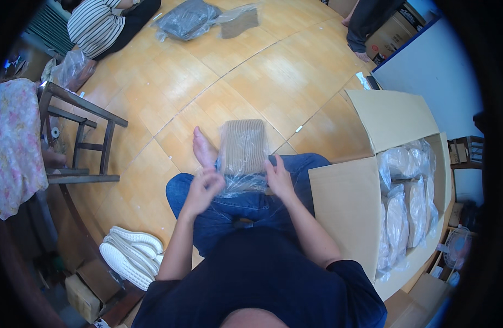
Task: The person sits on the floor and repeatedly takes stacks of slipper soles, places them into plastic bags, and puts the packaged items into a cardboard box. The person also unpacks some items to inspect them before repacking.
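Observation:
A clear plastic bag (241,188) holds a neat stack of beige shoe soles (245,146) with ridged edges. It rests in front of my crossed legs, its loose near end over my jeans. My left hand (204,188), slightly blurred, has its fingers curled together at the bag's left edge, and the film seems pinched there. At the right edge, my right hand (280,177) has its fingers apart, some of them against the film. My bare foot (204,148) shows just left of the stack.
To my right, an open cardboard box (341,202) holds several bagged bundles of soles (396,216). White soles (132,254) lie on the floor at my left. A dark wooden stool (84,145) stands farther left. Grey plastic bags (187,19) lie ahead, with other people beyond.

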